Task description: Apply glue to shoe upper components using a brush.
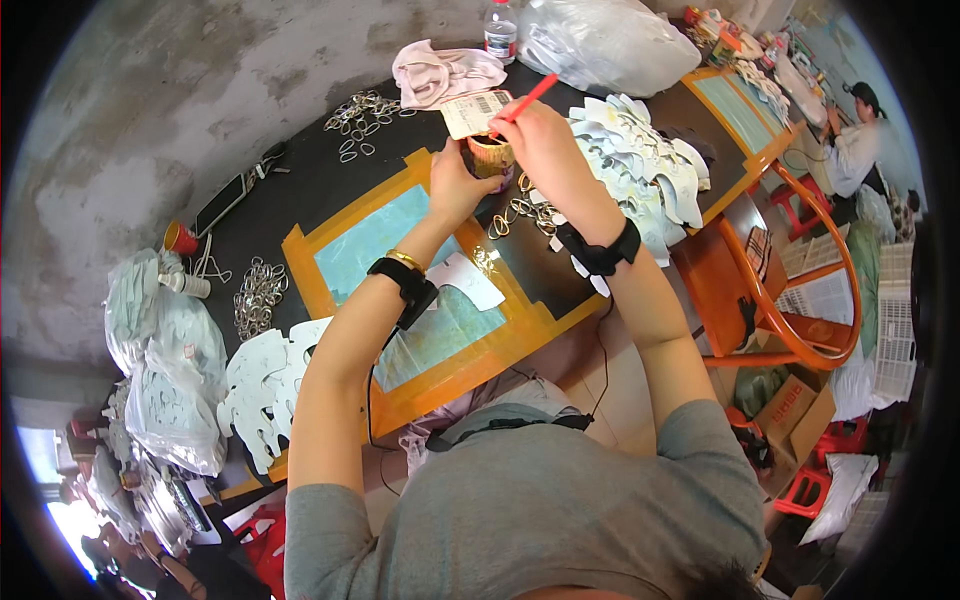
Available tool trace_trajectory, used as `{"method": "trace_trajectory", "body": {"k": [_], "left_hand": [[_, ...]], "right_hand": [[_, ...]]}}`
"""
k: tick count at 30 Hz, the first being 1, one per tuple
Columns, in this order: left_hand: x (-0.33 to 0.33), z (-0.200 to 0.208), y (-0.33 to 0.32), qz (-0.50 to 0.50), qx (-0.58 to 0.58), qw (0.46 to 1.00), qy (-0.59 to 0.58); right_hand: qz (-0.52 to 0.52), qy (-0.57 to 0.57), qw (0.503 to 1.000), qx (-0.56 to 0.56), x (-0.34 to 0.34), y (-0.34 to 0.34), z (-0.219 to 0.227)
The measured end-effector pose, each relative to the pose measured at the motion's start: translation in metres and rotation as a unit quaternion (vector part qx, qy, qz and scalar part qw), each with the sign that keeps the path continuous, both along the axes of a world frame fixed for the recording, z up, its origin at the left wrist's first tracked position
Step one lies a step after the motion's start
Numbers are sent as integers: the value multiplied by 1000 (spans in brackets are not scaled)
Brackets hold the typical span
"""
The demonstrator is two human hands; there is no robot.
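My left hand (460, 185) is curled round the side of a small yellowish cup (490, 158) at the far edge of the work area. In my right hand (545, 140) is a slim red stick (540, 92), tilted, its lower end at the cup's mouth; its tip is hidden. A white card with a printed label (474, 113) lies just behind the cup. Below my wrists, a cut white flat piece (465, 280) rests on a pale blue sheet (395, 228) edged with orange tape. Metal rings (522, 210) lie beside the cup, under my right wrist.
White cut pieces are heaped at right (645, 175) and left (262, 385). More rings (260, 295) lie leftward, near a phone (222, 205). A pink cloth (440, 72), bottle (500, 35) and plastic bag (605, 45) line the back. A wooden chair (800, 345) and another person (855, 145) are right.
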State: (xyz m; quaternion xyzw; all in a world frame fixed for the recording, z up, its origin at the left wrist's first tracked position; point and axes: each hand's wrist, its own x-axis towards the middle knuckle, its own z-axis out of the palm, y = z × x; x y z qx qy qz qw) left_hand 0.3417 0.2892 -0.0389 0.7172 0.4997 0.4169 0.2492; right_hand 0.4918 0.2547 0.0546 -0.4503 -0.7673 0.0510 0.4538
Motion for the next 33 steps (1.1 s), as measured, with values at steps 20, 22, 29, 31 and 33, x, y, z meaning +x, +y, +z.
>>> {"method": "trace_trajectory", "body": {"k": [20,22,29,31,33], "left_hand": [[0,-12,9,-8,5,1000,4],[0,-11,8,-6,3,1000,10],[2,-7,5,6,8,1000,24],[0,-7,5,1,1,1000,17],[1,-7,5,4,2,1000,16]], "right_hand": [[-57,249,966,-37,42,-16,0],[-58,277,958,-55,48,-16,-6],[5,462,875,-144,66,-12,-30],[16,507,844,-172,71,-13,-34],[43,555,804,-209,78,-16,-39]]}}
